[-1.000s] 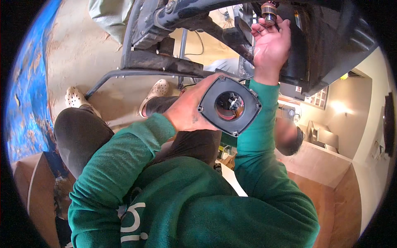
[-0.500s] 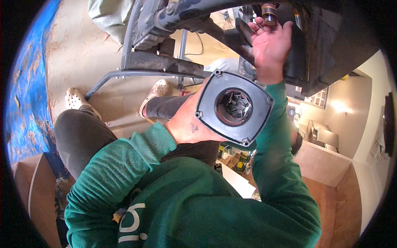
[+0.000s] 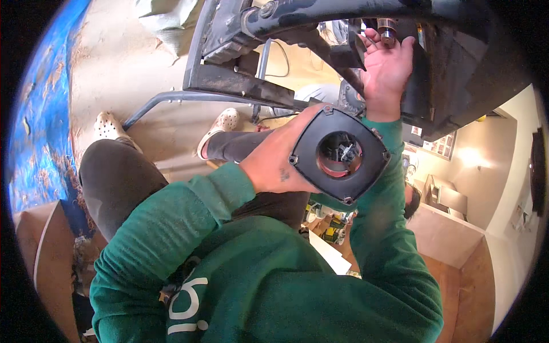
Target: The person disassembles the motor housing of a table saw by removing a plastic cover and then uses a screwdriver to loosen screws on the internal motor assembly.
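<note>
The dark housing [image 3: 307, 147] is grasped from its side by the left hand [image 3: 273, 157] (its fingers are mostly hidden) and is held in front of the torso, apparently so that its round bore can be looked into. The square flange is turned up toward the head, corners set diagonally; the long axis seems aligned with the line of sight. Beneath the black frame [image 3: 243, 86], the right hand [image 3: 389, 71] is raised palm-out beside the downward-pointing metal cylinder [image 3: 387, 31]; whether that is gripped cannot be told.
</note>
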`<state>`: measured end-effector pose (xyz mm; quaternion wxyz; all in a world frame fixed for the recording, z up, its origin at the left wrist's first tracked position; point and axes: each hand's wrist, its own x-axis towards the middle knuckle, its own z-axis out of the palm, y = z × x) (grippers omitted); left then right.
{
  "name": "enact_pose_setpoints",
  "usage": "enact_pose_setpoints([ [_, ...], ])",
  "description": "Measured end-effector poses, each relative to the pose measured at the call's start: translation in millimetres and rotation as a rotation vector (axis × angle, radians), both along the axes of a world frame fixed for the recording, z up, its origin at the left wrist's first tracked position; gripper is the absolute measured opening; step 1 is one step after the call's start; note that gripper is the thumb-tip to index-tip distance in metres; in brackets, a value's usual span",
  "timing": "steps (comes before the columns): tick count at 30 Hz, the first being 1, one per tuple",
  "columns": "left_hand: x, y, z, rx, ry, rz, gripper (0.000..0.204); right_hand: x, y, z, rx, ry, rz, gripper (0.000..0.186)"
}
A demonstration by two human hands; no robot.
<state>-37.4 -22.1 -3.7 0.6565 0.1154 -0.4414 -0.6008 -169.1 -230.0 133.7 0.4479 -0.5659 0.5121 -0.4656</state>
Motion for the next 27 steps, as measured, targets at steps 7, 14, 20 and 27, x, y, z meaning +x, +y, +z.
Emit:
enact_pose_setpoints([
  [7, 1, -4, -4, 0.008, -0.059, 0.019, 0.121, 3, -1, -2, -0.009, -0.019, 0.011, 0.064],
  [14, -1, -8, -5, -0.041, -0.093, 0.145, 0.119, 5, 1, 0, -0.052, 0.000, 0.005, 0.069],
  [20, -9, -4, -1, 0.088, 0.005, 0.034, 0.120, 16, 19, 15, -0.102, -0.004, -0.020, 0.086],
  [27, 4, -7, 13, 0.135, 0.030, 0.011, 0.126, -6, 101, 38, -0.117, 0.212, 0.145, 0.085],
])
